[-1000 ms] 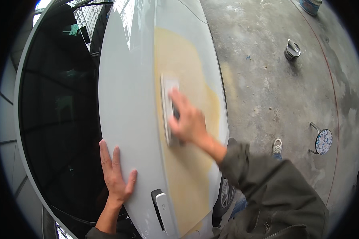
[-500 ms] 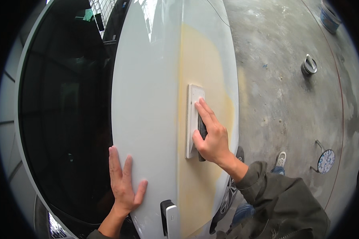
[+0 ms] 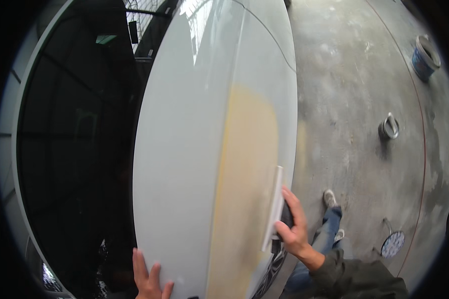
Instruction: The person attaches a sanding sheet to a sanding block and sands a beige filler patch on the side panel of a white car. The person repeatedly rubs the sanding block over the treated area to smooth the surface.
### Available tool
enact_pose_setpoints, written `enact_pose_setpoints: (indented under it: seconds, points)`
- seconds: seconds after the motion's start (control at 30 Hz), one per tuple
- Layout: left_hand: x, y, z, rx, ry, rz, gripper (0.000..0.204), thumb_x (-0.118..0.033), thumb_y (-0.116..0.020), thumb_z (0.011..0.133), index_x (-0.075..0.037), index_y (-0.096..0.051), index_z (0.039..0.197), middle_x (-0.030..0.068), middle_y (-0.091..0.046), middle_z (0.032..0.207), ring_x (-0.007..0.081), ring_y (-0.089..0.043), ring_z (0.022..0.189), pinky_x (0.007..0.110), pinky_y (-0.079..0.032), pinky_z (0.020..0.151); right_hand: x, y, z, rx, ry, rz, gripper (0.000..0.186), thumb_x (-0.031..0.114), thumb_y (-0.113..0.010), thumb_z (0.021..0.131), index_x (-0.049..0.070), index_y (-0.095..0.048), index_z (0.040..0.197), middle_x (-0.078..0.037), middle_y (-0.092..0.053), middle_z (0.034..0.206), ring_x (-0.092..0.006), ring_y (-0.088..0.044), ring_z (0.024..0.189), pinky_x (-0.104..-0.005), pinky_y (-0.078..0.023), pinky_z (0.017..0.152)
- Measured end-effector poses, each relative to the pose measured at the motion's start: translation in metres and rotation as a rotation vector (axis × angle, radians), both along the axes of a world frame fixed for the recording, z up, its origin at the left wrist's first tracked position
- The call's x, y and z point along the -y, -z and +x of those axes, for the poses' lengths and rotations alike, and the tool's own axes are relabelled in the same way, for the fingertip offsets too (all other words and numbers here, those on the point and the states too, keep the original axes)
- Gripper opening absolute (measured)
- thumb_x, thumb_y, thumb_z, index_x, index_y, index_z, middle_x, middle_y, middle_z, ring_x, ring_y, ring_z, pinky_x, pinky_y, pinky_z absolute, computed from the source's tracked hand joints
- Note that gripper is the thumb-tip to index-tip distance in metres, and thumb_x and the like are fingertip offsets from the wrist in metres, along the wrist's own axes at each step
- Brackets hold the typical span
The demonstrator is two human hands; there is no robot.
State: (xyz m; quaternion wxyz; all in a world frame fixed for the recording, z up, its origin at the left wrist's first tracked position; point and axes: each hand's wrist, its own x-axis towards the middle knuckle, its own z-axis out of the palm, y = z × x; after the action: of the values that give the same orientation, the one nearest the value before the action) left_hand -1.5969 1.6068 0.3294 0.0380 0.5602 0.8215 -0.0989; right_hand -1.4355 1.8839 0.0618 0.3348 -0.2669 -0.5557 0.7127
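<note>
Two hands (image 3: 295, 232) (image 3: 150, 285), one long block (image 3: 274, 208)

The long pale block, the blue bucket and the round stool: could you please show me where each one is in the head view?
Long pale block (image 3: 273, 209): head view, on the middle of its pale strip.
Blue bucket (image 3: 424, 61): head view, on its side wall.
Round stool (image 3: 393, 244): head view, on its patterned seat.

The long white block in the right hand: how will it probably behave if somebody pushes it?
The block is probably stiff, since its long edge looks straight. It seems fairly light, as the right hand holds it alone. Its flat shape suggests sliding rather than rolling.
</note>
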Motion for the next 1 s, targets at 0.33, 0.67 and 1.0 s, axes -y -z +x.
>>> enact_pose_setpoints:
  seconds: [0.33,0.67,1.0]
  points:
    - [0.066,-0.004,0.031,-0.079,-0.061,-0.006,0.075,-0.042,-0.059,0.089,-0.015,-0.030,0.153,0.0324,-0.016,0.157,0.0561,-0.022,0.141,0.065,-0.024,0.111,-0.070,0.039,-0.006,0.065,0.093,-0.217,0.074,0.017,-0.055,0.076,-0.006,-0.041,0.144,-0.019,-0.045,0.146,-0.0285,-0.043,0.135,-0.0373,-0.028,0.115]
    - [0.148,0.001,0.069,-0.139,-0.120,-0.037,0.075,-0.045,-0.058,0.089,-0.020,-0.027,0.153,0.0304,-0.017,0.157,0.0595,-0.025,0.137,0.070,-0.028,0.105,-0.081,0.051,-0.008,0.137,-0.045,-0.274,0.073,0.012,-0.054,0.074,-0.005,-0.042,0.144,-0.018,-0.047,0.145,-0.0267,-0.042,0.135,-0.0360,-0.027,0.115]
    - [0.145,-0.025,0.089,-0.145,-0.125,-0.056,0.073,-0.048,-0.054,0.092,-0.023,-0.026,0.154,0.0287,-0.013,0.158,0.0580,-0.022,0.139,0.069,-0.026,0.106,-0.077,0.063,0.000,0.195,-0.038,-0.249,0.073,0.009,-0.054,0.072,-0.004,-0.044,0.143,-0.016,-0.048,0.144,-0.0258,-0.043,0.135,-0.0350,-0.028,0.115]
